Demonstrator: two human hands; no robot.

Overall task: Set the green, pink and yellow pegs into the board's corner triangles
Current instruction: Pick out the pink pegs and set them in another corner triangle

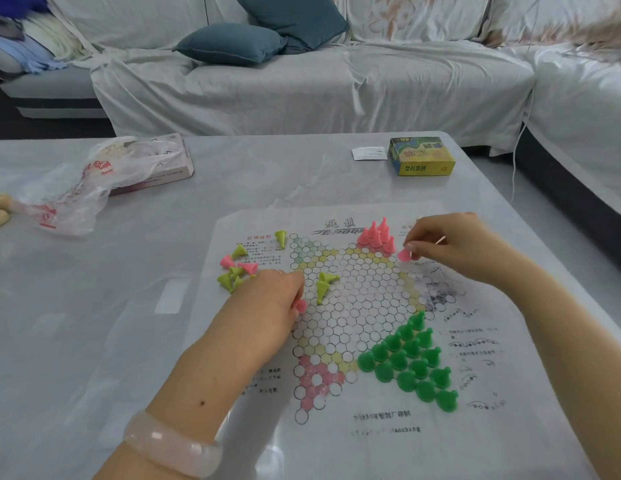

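Observation:
A paper checkers board (357, 306) lies flat on the table. Several green pegs (411, 362) stand in its near right triangle. Several pink pegs (376, 235) stand in the far right triangle. My right hand (451, 245) pinches a pink peg (403, 255) just right of that pink group. My left hand (267, 303) holds another pink peg (299, 305) over the board's left side. Loose yellow pegs (323, 284) lie on the board beside it, and more yellow and pink pegs (234, 268) lie scattered off the board's left edge.
A yellow and green game box (421, 155) and a white paper slip (369, 153) sit at the table's far right. A clear plastic bag (80, 188) over a pink box (163, 164) lies far left. A covered sofa (302, 81) stands behind.

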